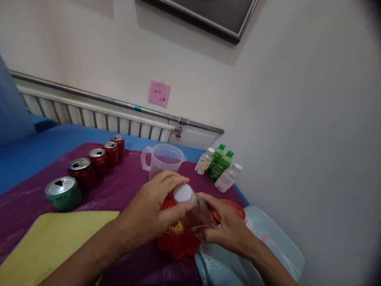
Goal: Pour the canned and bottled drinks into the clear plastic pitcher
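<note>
A clear, smooth-walled bottle [199, 214] is held above a red, scallop-edged tray [178, 238], its round white cap [183, 194] tipped up toward the left. The right hand [228, 224] has its fingers wrapped round the bottle's body; the left hand [154, 202] spans the cap with thumb and fingers curved about it, though I cannot tell how firmly they press. Under them, glossy, creased purple plastic sheet [131, 194] covers much of the blue desk [77, 133]. A flat yellow cloth [65, 230] lies by the left forearm, its straight far edge near the green can [63, 194] that fronts a slanting row of red metal cans [98, 162]. A stretch of sheet separates these from the translucent plastic jug [165, 159]. Small plastic bottles [218, 167] stand grouped near the sheet's right edge, close to the wall [297, 119]; an orange round-rimmed bowl [239, 212] sits behind the right hand.
</note>
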Tool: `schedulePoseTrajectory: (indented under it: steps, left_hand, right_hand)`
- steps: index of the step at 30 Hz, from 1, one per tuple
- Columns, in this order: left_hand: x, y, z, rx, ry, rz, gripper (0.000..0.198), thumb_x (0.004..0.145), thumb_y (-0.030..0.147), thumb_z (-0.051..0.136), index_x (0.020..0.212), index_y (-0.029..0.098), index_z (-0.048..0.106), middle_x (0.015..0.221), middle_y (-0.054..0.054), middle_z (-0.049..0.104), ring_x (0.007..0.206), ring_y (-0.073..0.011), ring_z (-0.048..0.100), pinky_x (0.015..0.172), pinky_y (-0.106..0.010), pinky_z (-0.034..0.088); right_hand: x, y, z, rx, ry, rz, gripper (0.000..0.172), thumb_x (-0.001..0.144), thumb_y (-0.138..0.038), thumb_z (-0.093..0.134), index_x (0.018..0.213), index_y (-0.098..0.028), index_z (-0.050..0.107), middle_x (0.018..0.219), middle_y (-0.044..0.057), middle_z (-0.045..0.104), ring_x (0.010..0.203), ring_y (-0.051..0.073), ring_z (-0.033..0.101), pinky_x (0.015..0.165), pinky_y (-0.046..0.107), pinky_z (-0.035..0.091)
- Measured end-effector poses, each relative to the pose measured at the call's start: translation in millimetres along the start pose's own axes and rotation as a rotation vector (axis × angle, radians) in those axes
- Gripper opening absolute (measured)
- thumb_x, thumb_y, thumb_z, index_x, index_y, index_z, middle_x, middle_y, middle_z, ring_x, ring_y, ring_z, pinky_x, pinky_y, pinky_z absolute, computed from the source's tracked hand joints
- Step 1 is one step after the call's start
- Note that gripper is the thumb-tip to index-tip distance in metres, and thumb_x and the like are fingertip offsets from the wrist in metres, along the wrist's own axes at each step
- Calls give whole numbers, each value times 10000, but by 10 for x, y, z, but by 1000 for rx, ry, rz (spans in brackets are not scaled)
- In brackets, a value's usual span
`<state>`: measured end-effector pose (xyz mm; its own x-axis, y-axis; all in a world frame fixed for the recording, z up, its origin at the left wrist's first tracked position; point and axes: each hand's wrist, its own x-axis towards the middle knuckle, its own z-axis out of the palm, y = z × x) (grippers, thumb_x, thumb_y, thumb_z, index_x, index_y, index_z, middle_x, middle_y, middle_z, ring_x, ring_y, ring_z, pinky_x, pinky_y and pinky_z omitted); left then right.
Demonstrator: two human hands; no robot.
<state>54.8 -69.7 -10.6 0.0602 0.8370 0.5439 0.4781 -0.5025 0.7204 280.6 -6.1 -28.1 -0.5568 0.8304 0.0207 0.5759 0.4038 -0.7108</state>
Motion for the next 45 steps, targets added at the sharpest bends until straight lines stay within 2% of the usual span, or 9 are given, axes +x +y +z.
schedulePoseTrajectory:
  steps: [3,6,9,12,17,22,26,36,45]
  left_hand:
    - [-2,-6,-65,-21,-27,-29,240,824,340,631,1033,232,677,1054,-37,668,981,-184,626,872,-312,513]
    - [-41,-73,-86,-8,105,-81,253,831,384,614,1016,222,673,1014,-36,667,927,-177,622,825,-304,511]
    - [-157,-247,-88,19,232,-177,287,827,424,601,1011,214,666,985,-41,668,870,-174,621,746,-290,510]
    - [-363,-531,-76,79,247,-310,306,797,455,611,979,216,671,961,-43,669,840,-189,626,676,-293,504]
    - [-780,-1027,18,138,244,-484,332,777,504,593,922,217,675,895,-42,668,786,-208,638,658,-321,512]
    - [-1039,-1287,159,162,291,-505,297,781,478,592,905,220,669,881,-42,674,774,-210,639,718,-343,523]
    - [-1118,-1365,232,149,312,-477,281,787,455,600,922,217,664,918,-53,677,794,-209,643,733,-348,531]
    - [-1170,-1410,259,155,296,-429,249,803,417,597,946,221,654,926,-52,675,858,-224,642,789,-360,528]
    - [-1209,-1444,273,163,279,-396,220,827,383,589,971,222,634,940,-53,663,886,-223,632,816,-371,513]
  right_hand:
    - [24,6,7,-54,-13,-9,730,545,-133,683,1260,-234,577,1241,64,646,1136,286,598,1013,455,444]
    - [79,6,-7,-87,18,-19,700,550,-143,654,1240,-240,592,1221,59,658,1104,291,612,970,452,471]
    - [179,-35,-72,-101,97,-29,609,590,-186,631,1194,-260,619,1112,26,698,996,270,651,873,409,517]
    - [344,-98,-201,-166,209,-55,577,623,-223,625,1199,-261,620,1039,20,713,927,260,661,812,381,523]
    - [747,-133,-472,-547,346,-113,649,632,-278,658,1272,-204,580,1155,108,672,1025,314,613,834,416,477]
    - [1067,-164,-635,-948,308,-174,589,675,-321,665,1245,-190,598,971,102,674,870,272,594,710,347,420]
    - [1151,-273,-687,-1152,260,-157,569,707,-323,664,1256,-191,597,943,116,659,838,268,573,678,328,356]
    - [1273,-490,-717,-1384,273,-296,587,705,-236,656,1285,-214,574,1058,139,650,906,289,534,747,364,308]
    - [1340,-977,-511,-1628,276,-446,536,719,-61,548,1239,-181,585,1039,141,621,1011,314,474,890,437,289]
